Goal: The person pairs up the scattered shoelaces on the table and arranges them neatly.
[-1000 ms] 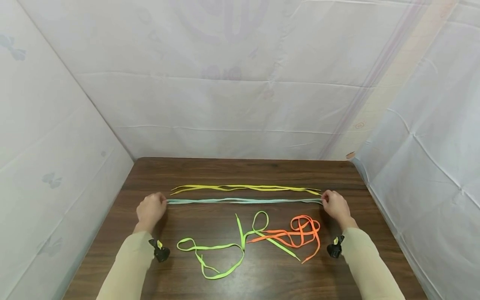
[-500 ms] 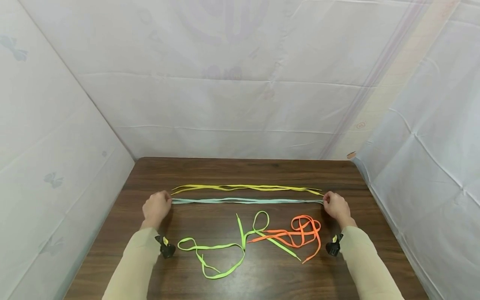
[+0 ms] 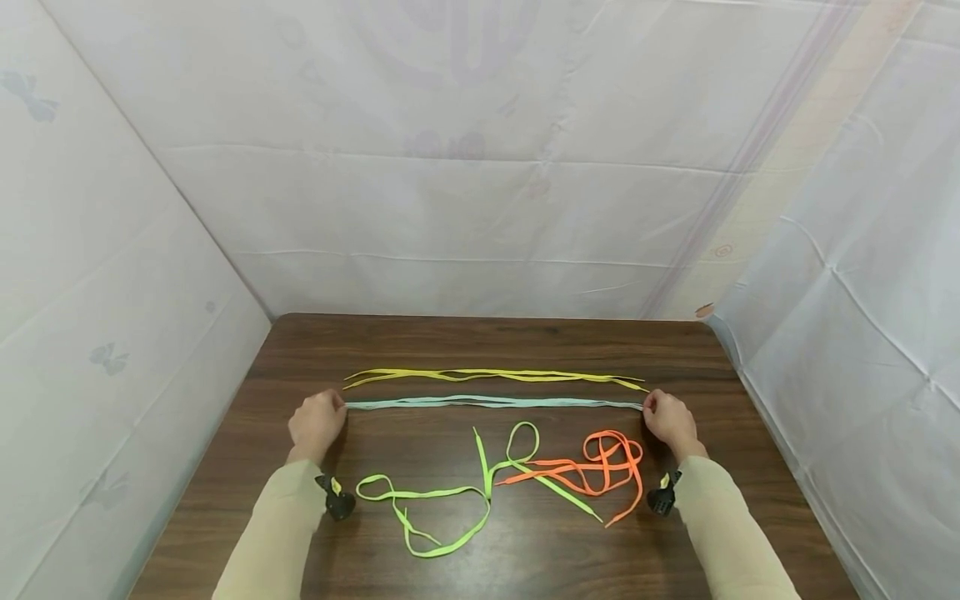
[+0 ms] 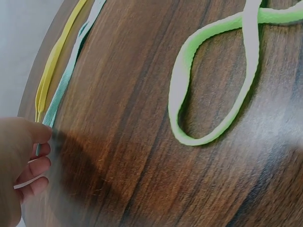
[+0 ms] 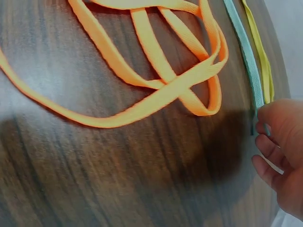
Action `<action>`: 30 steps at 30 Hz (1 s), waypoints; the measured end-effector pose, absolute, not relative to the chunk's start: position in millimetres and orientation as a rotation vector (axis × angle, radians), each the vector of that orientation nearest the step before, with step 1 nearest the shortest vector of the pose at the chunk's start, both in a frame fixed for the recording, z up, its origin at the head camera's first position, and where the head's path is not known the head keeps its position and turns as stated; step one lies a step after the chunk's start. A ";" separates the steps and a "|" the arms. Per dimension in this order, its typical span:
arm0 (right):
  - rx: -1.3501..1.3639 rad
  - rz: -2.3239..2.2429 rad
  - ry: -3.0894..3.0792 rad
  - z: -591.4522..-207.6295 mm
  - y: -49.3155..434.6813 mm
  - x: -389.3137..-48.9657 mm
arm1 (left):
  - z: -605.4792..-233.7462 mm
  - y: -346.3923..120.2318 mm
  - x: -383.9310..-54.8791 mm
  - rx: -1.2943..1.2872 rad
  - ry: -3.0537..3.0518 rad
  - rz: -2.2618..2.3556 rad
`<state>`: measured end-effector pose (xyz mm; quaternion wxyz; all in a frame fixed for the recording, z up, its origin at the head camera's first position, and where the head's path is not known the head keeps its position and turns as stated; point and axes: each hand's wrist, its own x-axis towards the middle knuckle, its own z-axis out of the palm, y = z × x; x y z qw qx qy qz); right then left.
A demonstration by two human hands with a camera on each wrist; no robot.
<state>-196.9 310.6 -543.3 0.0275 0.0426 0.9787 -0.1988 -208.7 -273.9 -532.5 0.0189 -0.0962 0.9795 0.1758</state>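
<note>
A light teal shoelace (image 3: 480, 401), folded into several strands, runs nearly straight from side to side across the table. My left hand (image 3: 318, 422) pinches its left end; in the left wrist view the teal lace (image 4: 63, 85) passes between thumb and fingers and a tip pokes out below. At the other end my right hand (image 3: 670, 419) pinches the lace, and a short tip shows under the fingers in the right wrist view. Just behind it lies a yellow shoelace (image 3: 495, 372), also laid out lengthwise in strands, with no hand on it.
In front, a neon green shoelace (image 3: 450, 550) lies in loose curves on the dark wooden table (image 3: 480, 337). An orange shoelace (image 3: 603, 475) is tangled at the right, overlapping the green one. White sheeting (image 3: 480, 208) hangs behind and at both sides.
My left hand has moved right to a grip at the lace's left end and slightly toward me. The right hand has shifted little. Yellow, green and orange laces stay put.
</note>
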 end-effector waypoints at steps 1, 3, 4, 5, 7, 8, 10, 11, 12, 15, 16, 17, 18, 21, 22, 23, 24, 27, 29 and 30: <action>0.140 -0.618 3.013 -544.0 310.4 -196.2 | -532.9 -273.5 -208.7 -0.301 3.039 0.544; 0.161 -0.627 2.998 -545.1 309.7 -194.9 | -533.6 -272.6 -208.7 -0.306 3.033 0.543; 0.166 -0.632 2.994 -545.6 309.6 -194.5 | -534.0 -272.3 -208.6 -0.310 3.031 0.541; 0.171 -0.636 2.992 -546.0 309.4 -194.0 | -534.5 -272.3 -208.5 -0.315 3.029 0.540; 0.175 -0.636 2.991 -546.6 309.4 -193.5 | -535.4 -272.4 -207.9 -0.318 3.032 0.537; 0.173 -0.631 2.994 -546.9 309.7 -193.4 | -535.7 -272.7 -207.3 -0.321 3.037 0.536; 0.153 -0.618 3.000 -547.3 310.7 -193.6 | -536.1 -273.8 -206.0 -0.329 3.054 0.528; 0.142 -0.608 3.000 -547.2 311.2 -193.6 | -536.1 -274.7 -205.3 -0.331 3.065 0.525; 0.125 -0.600 3.001 -546.9 311.9 -193.8 | -535.9 -275.5 -204.5 -0.329 3.077 0.519; 0.060 -0.565 3.004 -544.7 314.1 -194.3 | -534.1 -278.0 -202.4 -0.318 3.116 0.506; 0.041 -0.555 3.005 -543.6 314.6 -194.7 | -533.5 -278.9 -202.1 -0.307 3.131 0.502; 0.026 -0.544 3.008 -542.6 315.2 -195.0 | -532.5 -279.8 -201.9 -0.293 3.143 0.500; 0.013 -0.535 3.008 -541.6 315.7 -195.3 | -531.6 -280.4 -201.8 -0.279 3.156 0.496; -0.018 -0.514 3.015 -537.8 315.9 -195.7 | -529.1 -281.8 -202.1 -0.238 3.189 0.484; -0.020 -0.513 3.019 -536.9 315.4 -195.8 | -528.3 -282.0 -202.4 -0.220 3.193 0.483; -0.031 -0.511 3.023 -535.8 314.8 -195.7 | -527.3 -282.0 -202.5 -0.200 3.194 0.482; -0.040 -0.512 3.026 -534.7 314.0 -195.6 | -526.5 -281.6 -202.6 -0.173 3.198 0.481; -0.075 -0.513 3.031 -532.6 310.7 -195.1 | -523.6 -278.8 -202.7 -0.078 3.200 0.485; -0.098 -0.516 3.025 -531.9 308.5 -195.0 | -521.9 -275.2 -202.6 -0.004 3.200 0.491; -0.108 -0.520 3.022 -531.3 307.1 -194.8 | -521.2 -273.0 -202.4 0.033 3.201 0.496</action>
